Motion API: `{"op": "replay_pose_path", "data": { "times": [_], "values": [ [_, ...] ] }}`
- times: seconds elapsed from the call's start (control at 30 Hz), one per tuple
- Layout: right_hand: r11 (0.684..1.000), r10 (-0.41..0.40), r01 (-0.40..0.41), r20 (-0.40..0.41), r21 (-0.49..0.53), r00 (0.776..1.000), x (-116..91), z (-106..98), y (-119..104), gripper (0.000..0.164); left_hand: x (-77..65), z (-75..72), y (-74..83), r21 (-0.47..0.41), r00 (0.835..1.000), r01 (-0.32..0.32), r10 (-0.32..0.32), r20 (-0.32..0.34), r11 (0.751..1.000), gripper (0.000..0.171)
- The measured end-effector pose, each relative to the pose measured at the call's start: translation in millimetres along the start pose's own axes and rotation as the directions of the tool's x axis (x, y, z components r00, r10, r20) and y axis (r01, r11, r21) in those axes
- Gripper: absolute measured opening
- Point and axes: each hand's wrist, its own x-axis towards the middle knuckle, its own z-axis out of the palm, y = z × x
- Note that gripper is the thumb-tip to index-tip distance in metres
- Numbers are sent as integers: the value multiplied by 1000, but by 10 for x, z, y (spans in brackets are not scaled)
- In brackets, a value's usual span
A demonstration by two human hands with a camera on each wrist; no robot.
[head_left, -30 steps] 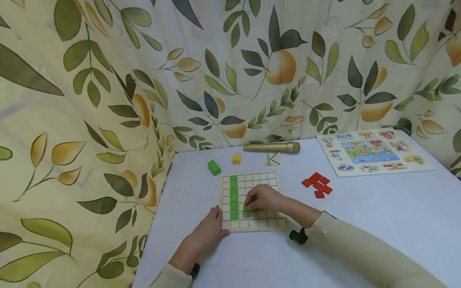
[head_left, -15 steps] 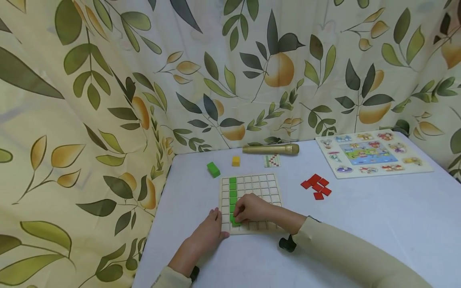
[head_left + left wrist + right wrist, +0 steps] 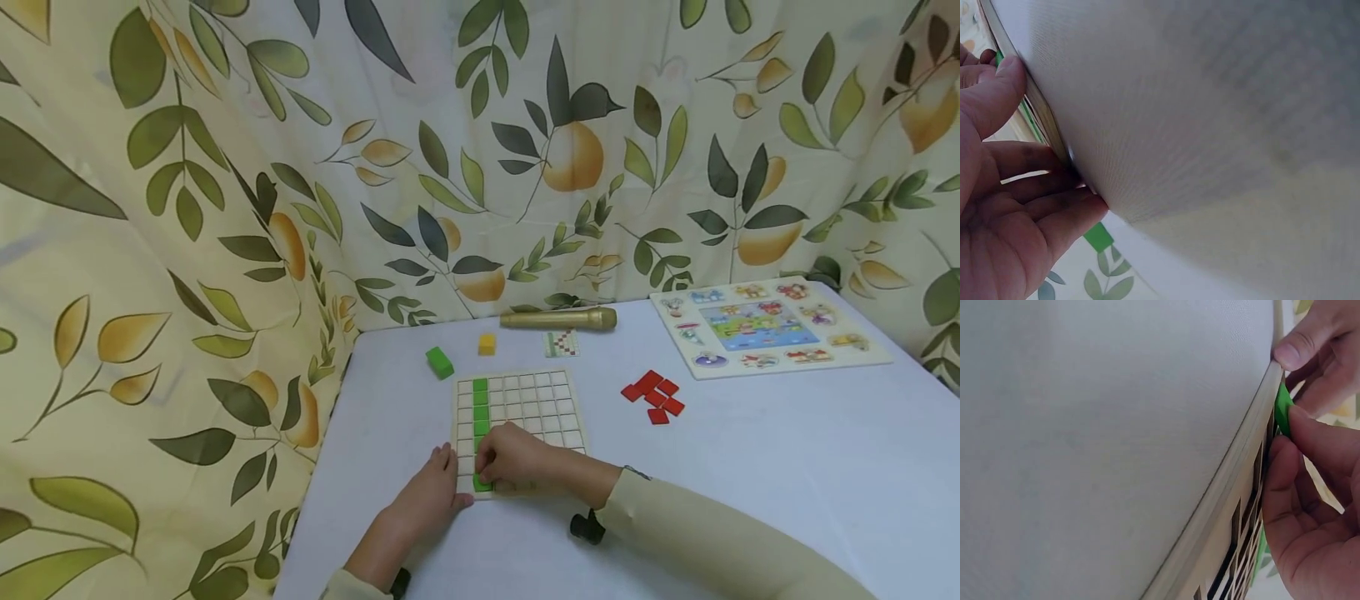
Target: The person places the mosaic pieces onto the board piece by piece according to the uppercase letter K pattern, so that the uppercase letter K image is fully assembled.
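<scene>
A square wooden grid board (image 3: 558, 407) lies on the white-covered table, with a column of green tiles (image 3: 480, 400) near its left side. My right hand (image 3: 517, 458) pinches a green square tile (image 3: 1282, 407) between thumb and forefinger, at the column's lowest cell by the board's front edge. Whether that tile sits fully in its cell cannot be seen. My left hand (image 3: 431, 496) rests at the board's front left corner. Its fingers lie fairly straight along the left side, and its thumb (image 3: 1010, 78) touches the front edge.
Behind the board are a green block (image 3: 439, 362), a yellow block (image 3: 487, 344), a small pattern card (image 3: 561, 343) and a gold microphone-shaped object (image 3: 558, 319). Several red tiles (image 3: 652, 396) lie to the right. A picture puzzle board (image 3: 862, 360) is at the back right, before a patterned curtain (image 3: 420, 83).
My right hand has carried the green tile leftward and toward the front edge, to the bottom of the green column. The left hand keeps its place at the board's corner.
</scene>
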Motion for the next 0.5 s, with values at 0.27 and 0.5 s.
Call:
{"op": "replay_pose_path", "data": {
  "times": [0.27, 0.5],
  "values": [
    [999, -16, 16, -6, -44, 1000, -32, 57, -51, 15, -23, 25, -15, -9, 1000, 9, -9, 11, 1000, 81],
    [994, -45, 44, -13, -99, 999, -33, 51, -38, 21, -24, 6, -6, -8, 1000, -10, 10, -5, 1000, 80]
  ]
}}
